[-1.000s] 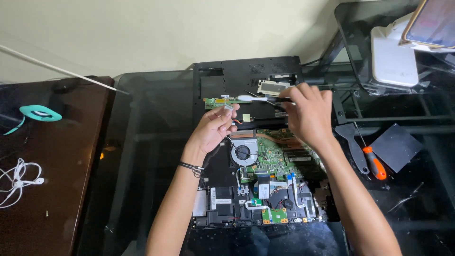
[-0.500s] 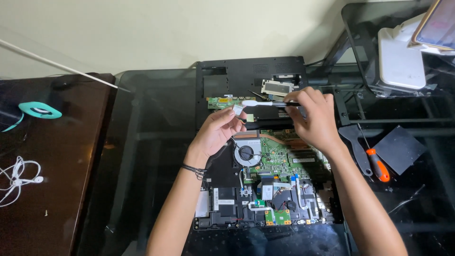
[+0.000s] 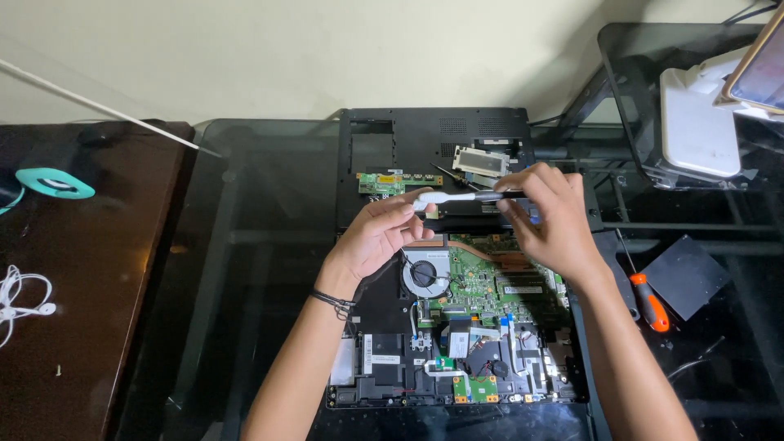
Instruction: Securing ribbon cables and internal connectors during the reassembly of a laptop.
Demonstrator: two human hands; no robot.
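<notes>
Two bare forearms reach up from the near edge of a dark glass bench [image 3: 245, 245], above an opened laptop [image 3: 457, 327] whose green circuit board [image 3: 498, 286] and round fan [image 3: 425, 273] lie exposed. The left wrist wears a thin black band [image 3: 331, 302].

Just past the fan, both hands meet over the laptop's far end. The left hand [image 3: 376, 237] has its grip pressed together, fingertips pinching the pale end of a slim white tool [image 3: 445, 197]. The right hand [image 3: 547, 220] has its grip closed too, pinching the dark end of the same tool, which is held level in the air between them, above the board and clear of it.

To the right, near the right forearm, an orange-handled screwdriver [image 3: 649, 300] lies on the glass beside a dark square pad [image 3: 686, 276].

Beyond the hands rests the laptop's removed black cover [image 3: 433, 139], carrying a small green board [image 3: 392, 181] and a silver metal bracket [image 3: 486, 161].

On the left, a dark wooden table [image 3: 90, 327] holds white earphones [image 3: 20, 298] and, farther back, a teal roll of tape [image 3: 55, 183]. At far right, a second glass surface bears a white box [image 3: 698, 122] against a pale wall.
</notes>
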